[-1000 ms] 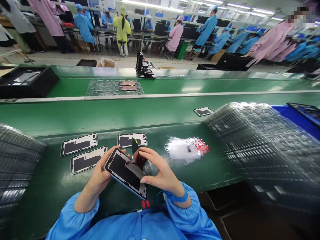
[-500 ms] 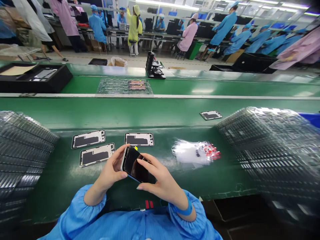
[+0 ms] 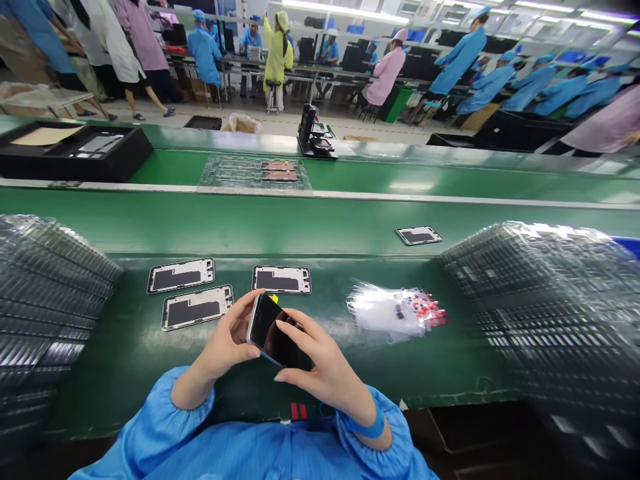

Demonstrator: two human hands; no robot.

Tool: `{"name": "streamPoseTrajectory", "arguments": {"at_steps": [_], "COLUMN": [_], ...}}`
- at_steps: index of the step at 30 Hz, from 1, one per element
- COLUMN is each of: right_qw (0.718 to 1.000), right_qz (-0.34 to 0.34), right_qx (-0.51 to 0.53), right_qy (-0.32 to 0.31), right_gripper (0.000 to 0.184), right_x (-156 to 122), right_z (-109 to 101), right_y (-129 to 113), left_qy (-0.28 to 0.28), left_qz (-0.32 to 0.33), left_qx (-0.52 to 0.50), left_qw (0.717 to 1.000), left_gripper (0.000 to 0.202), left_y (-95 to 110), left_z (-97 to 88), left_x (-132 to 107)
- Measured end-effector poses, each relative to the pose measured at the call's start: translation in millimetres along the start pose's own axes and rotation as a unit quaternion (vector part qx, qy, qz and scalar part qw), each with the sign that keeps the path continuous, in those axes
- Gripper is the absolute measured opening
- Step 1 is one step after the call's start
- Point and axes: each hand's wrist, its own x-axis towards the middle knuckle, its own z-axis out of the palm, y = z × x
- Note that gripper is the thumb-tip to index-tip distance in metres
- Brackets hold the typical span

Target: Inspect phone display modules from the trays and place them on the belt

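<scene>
Workers in blue, pink and yellow coats sit and stand at benches across the bright room. Closer in, beyond a pale strip, a black box [image 3: 125,157], a clear tray [image 3: 225,175] with brown parts and a black stand [image 3: 306,133] sit along the line.

On the green table [image 3: 350,380], the person's two hands meet around a phone [image 3: 269,328], held tilted above the near part, dark screen up, with a yellow tab [image 3: 275,299] at its far edge. The left hand [image 3: 227,343] curls about its left end, thumb along the near side. The right hand [image 3: 323,357] is half open around the other end, fingers a little spread over the glass, thumb at the near edge.

Just past the hands lie three phone shells [image 3: 281,279]; another shell [image 3: 419,235] lies farther off. Right of them is a pile of clear strips [image 3: 380,308] with red ends. Clear tray stacks [image 3: 540,300] flank both sides.
</scene>
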Motion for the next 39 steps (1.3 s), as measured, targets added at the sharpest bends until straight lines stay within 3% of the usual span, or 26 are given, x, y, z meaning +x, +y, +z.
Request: {"name": "streamPoseTrajectory", "arguments": {"at_steps": [19,26,39], "right_qw": [0.999,0.997,0.996], "right_qz": [-0.040,-0.062,-0.080], "right_qx": [-0.020,-0.050,-0.041], "right_qy": [0.008,0.009,0.026], "right_gripper": [0.070,0.076,0.067], "right_x": [0.7,2.8,3.2], "right_z": [-2.5,-6.8,-10.3], "right_y": [-2.2,-3.4,-13.1], "left_qy": [-0.015,-0.024,-0.084], "left_qz": [0.029,0.040,0.047], "left_qx": [0.062,0.061,0.082], "left_qw": [0.998,0.997,0.992], "left_gripper": [0.083,0.082,0.086], "left_y": [5.2,5.0,13.3], "left_z": [3.3,3.4,0.8], "left_x": [-3.1,-4.4,-8.9]}}
